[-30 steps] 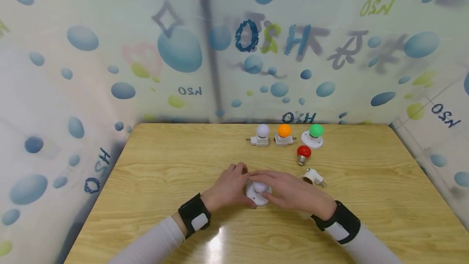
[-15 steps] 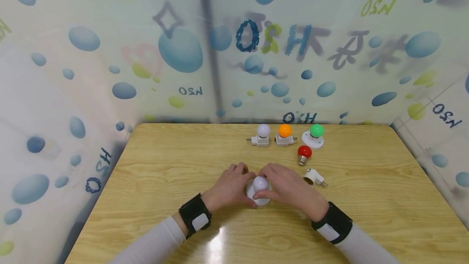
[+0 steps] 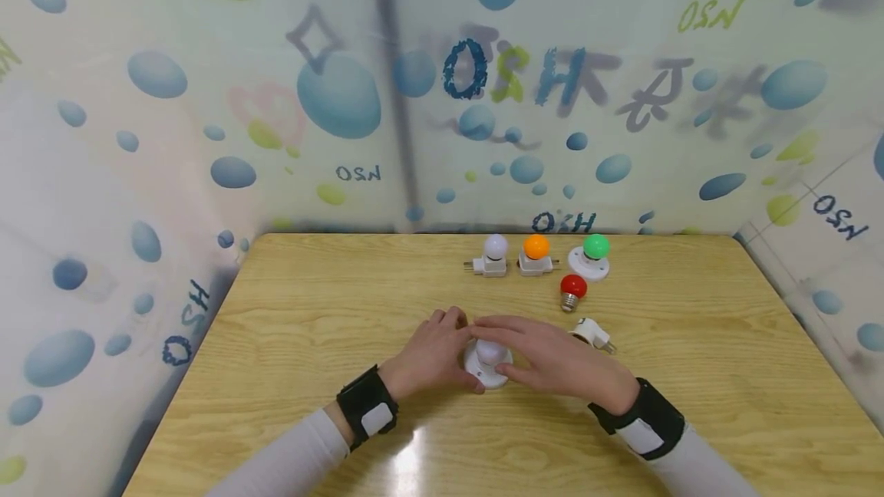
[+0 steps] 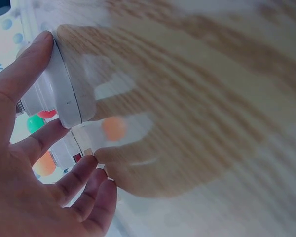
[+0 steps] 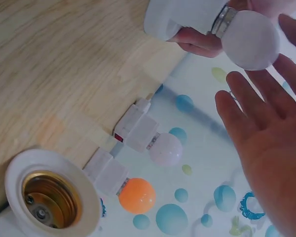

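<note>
In the head view my left hand (image 3: 430,353) steadies a round white lamp holder (image 3: 486,380) on the wooden table. Its thumb and index finger grip opposite sides of the disc, seen closely in the left wrist view. A white light bulb (image 5: 250,40) stands in that holder, with some metal thread showing below the globe. Over the bulb reaches my right hand (image 3: 552,355), fingers fairly straight. In the right wrist view its fingertips (image 5: 281,64) lie right at the globe, and the thumb is close to the opposite side.
Behind the hands stand a white bulb (image 3: 495,246) and an orange bulb (image 3: 536,245) in plug sockets, and a green bulb (image 3: 596,245) on a round base. A loose red bulb (image 3: 573,287) lies nearer. Beside my right hand is a vacant white plug socket (image 3: 592,330).
Half a second ago the right fingers were curled at the bulb's right, thumb across its front. Now they reach back over it, as one second ago. The left hand stays put.
</note>
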Demonstrator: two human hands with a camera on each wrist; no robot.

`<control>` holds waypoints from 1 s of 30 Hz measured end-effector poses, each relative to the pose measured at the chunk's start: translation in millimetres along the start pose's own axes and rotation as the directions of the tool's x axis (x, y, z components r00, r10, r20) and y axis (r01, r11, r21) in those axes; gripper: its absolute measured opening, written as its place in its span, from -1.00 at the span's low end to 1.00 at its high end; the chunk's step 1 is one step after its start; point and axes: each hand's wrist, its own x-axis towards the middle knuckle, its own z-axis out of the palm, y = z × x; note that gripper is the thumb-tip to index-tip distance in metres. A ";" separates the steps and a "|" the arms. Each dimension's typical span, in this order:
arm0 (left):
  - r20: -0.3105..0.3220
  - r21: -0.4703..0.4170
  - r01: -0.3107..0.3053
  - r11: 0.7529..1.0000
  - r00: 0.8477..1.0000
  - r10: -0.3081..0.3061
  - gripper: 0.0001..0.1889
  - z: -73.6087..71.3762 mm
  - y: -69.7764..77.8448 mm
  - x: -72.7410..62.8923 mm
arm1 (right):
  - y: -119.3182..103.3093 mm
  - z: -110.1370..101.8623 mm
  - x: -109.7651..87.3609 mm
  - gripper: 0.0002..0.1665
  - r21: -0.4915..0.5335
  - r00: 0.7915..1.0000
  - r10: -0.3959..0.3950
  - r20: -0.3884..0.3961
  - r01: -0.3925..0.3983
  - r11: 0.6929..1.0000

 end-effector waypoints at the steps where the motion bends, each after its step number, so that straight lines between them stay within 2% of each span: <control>1: 0.002 -0.003 0.004 1.000 1.000 -0.004 -0.10 -0.1 0.3 -0.1 | 0.5 0.6 0.2 -0.33 0.001 1.000 0.002 0.010 -0.002 1.000; 5: -0.008 0.007 -0.007 1.000 1.000 0.007 -0.10 0.1 1.1 -0.5 | 2.4 5.7 1.0 -0.40 0.013 1.000 0.003 0.001 -0.003 1.000; 11: -0.021 0.007 -0.024 1.000 0.999 0.024 -0.18 0.8 0.9 0.3 | 4.5 13.0 2.3 -0.49 -0.032 0.991 0.025 -0.132 -0.029 0.999; 16: -0.024 0.006 -0.023 1.000 0.999 0.023 -0.24 1.4 -0.1 0.9 | 5.9 22.0 6.8 -0.45 -0.128 0.972 0.031 -0.231 -0.062 0.990; 19: -0.029 0.003 -0.028 1.000 0.999 0.028 -0.26 1.4 -0.5 0.5 | 5.7 26.8 9.0 -0.36 -0.163 0.963 0.065 -0.262 -0.111 0.980; 23: -0.045 0.003 -0.043 0.999 0.998 0.043 -0.27 1.4 -1.1 0.7 | 4.2 25.7 8.8 -0.09 -0.118 0.962 0.164 -0.220 -0.193 0.974; 25: -0.056 0.009 -0.051 0.999 0.997 0.051 -0.27 1.9 -1.4 0.7 | 3.5 21.6 6.8 0.04 -0.081 0.966 0.187 -0.177 -0.203 0.976; 27: -0.062 0.014 -0.055 0.998 0.996 0.056 -0.26 2.7 -1.8 0.7 | 3.0 15.9 4.0 0.11 -0.037 0.976 0.177 -0.130 -0.183 0.982; 30: -0.057 0.014 -0.052 0.999 0.997 0.053 -0.20 3.4 -2.2 0.7 | 2.8 7.1 -0.4 0.05 0.034 0.990 0.120 -0.072 -0.118 0.992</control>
